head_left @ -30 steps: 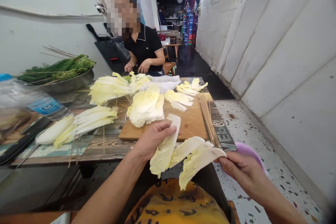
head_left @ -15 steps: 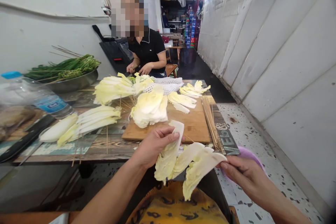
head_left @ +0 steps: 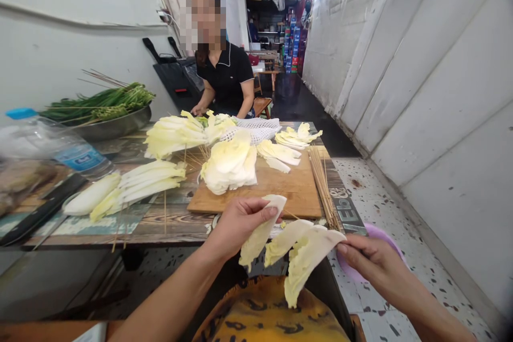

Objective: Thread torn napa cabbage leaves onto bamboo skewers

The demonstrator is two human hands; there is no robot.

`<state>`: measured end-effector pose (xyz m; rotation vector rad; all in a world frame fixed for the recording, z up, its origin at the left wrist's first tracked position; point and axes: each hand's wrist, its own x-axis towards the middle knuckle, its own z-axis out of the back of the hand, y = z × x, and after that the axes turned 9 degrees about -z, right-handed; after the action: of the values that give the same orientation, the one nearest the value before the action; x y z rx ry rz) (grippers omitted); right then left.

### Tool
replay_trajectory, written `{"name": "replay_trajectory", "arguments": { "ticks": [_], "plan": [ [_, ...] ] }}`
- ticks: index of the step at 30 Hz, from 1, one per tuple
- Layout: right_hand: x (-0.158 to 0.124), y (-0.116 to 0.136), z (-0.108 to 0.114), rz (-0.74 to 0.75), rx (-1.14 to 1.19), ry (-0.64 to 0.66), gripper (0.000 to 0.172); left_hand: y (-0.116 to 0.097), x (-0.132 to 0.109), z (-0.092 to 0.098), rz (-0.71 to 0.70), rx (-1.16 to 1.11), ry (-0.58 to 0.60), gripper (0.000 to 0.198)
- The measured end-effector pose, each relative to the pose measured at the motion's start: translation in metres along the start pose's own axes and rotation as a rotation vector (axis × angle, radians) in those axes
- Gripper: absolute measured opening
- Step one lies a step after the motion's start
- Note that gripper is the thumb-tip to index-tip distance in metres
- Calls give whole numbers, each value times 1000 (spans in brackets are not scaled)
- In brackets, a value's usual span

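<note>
My left hand (head_left: 239, 223) pinches a single pale napa cabbage leaf (head_left: 256, 238) by its white end, thumb on top. To the right, several more cabbage leaves (head_left: 310, 251) hang in a row, with a thin bamboo skewer (head_left: 291, 215) showing at their left end. My right hand (head_left: 371, 259) is closed at the right end of this row; its fingertips hide the skewer's other end. Both hands are in front of the table edge, above my lap. On the wooden cutting board (head_left: 280, 192) beyond sits a pile of cut cabbage leaves (head_left: 230, 165).
Bare skewers (head_left: 320, 187) lie right of the board. Skewered cabbage (head_left: 148, 181), a knife (head_left: 40, 211) and a water bottle (head_left: 80, 155) are at left. A metal bowl (head_left: 120, 123) holds skewered greens. Across the table sits a person (head_left: 226, 80). A purple basin (head_left: 379, 235) stands at right.
My left hand and its leaf have shifted slightly right and down, and the leaf is turned more edge-on. The person opposite has lowered one hand behind the cabbage.
</note>
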<state>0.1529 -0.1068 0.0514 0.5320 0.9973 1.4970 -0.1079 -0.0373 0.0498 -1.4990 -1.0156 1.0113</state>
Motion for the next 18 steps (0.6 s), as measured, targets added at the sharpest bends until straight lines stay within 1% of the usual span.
{"name": "replay_trajectory", "arguments": {
  "ticks": [5,11,18],
  "plan": [
    [-1,0,1,-1,71,42,34,2,-1,0,13,28,28,29],
    [2,-5,2,-54,179,121,33,4,-3,-3,64,-20,46,31],
    [3,-8,3,-92,226,155,35,-4,-5,-11,85,-67,58,28]
  ]
}}
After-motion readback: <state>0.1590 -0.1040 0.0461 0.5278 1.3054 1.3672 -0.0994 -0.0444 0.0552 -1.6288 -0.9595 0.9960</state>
